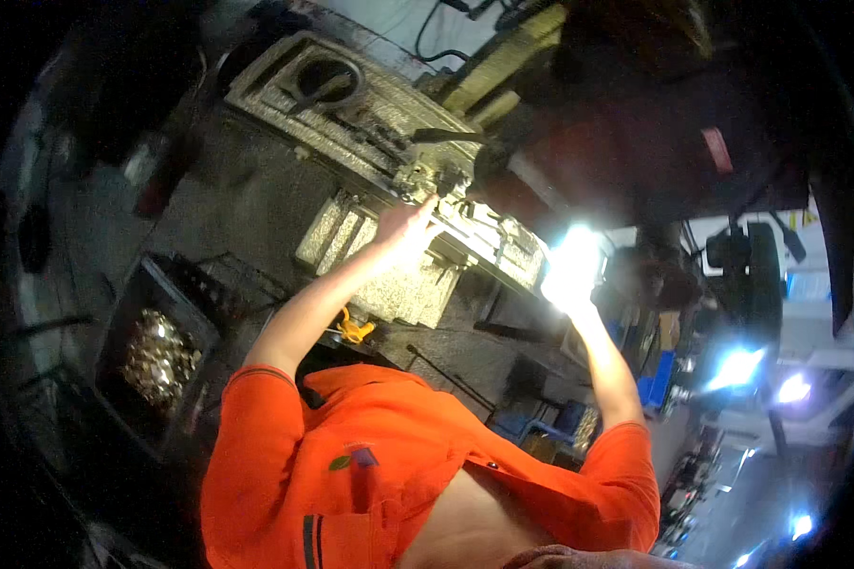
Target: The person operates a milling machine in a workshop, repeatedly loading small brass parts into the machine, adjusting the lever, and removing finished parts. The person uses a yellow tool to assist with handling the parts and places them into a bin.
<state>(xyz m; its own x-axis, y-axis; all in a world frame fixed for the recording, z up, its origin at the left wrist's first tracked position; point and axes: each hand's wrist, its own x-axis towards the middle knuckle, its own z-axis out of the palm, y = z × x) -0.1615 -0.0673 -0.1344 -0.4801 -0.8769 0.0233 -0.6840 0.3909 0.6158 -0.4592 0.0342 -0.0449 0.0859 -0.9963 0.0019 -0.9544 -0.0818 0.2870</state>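
Note:
My left hand (408,228) reaches to a small metal fixture (436,178) on the long, chip-covered table of a machine (266,85). Its fingers look closed against the fixture's near side; whatever is between them is too small to name. Beneath that hand sits a ribbed, stepped metal part (399,289) of the machine. Farther right, my right hand (571,292) is raised at the table's right end, inside a glaring white light (576,261). The glare hides its fingers and anything they may touch.
A dark bin (126,379) of shiny metal pieces (161,356) stands on the left. A yellow object (355,327) lies below the machine. The dark reddish machine body (617,152) rises beyond the table. At right are a blue box (657,379) and bright lamps (736,368).

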